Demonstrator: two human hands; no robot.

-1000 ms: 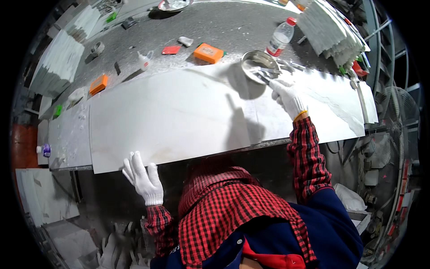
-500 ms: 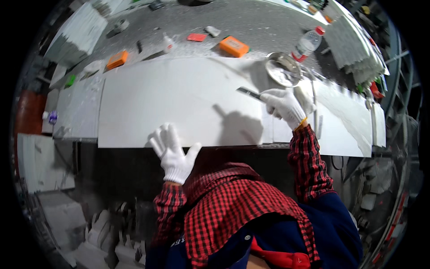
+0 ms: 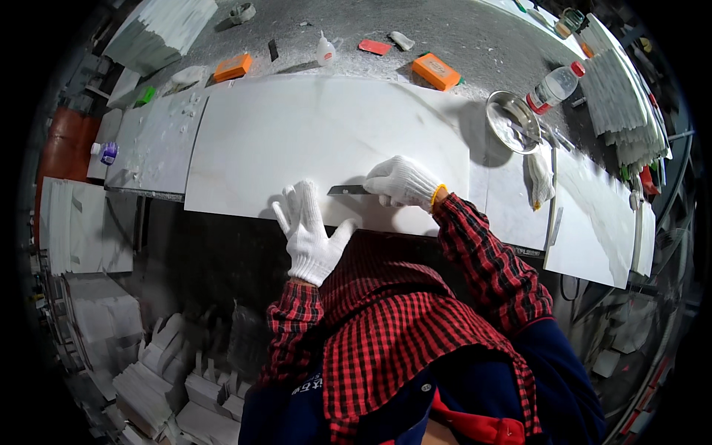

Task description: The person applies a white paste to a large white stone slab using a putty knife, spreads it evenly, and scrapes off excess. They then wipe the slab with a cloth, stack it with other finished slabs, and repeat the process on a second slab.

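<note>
A large white slab [image 3: 311, 133] with faint veining lies flat on the bench before me. My left hand [image 3: 311, 241], in a white knit glove, has its fingers spread at the slab's front edge, with fingertips over the surface. It holds nothing. My right hand [image 3: 404, 183], gloved with a yellow cuff, is closed on a narrow flat dark blade [image 3: 346, 190]. The blade points left, low over the slab near its front edge; whether it touches the surface I cannot tell. A metal bowl [image 3: 528, 111] holding white paste stands behind to the right.
Beside the bowl lie a white glove [image 3: 541, 178] and a clear red-capped bottle [image 3: 555, 87]. Orange boxes [image 3: 436, 71], a small white squeeze bottle [image 3: 325, 50] and a red pad [image 3: 374, 47] sit behind the slab. Stacked slabs [image 3: 615, 96] rise at the far right.
My right hand has moved left with the blade, from near the bowl to close by my left hand. The view has shifted, while my left hand stays spread at the slab's edge.
</note>
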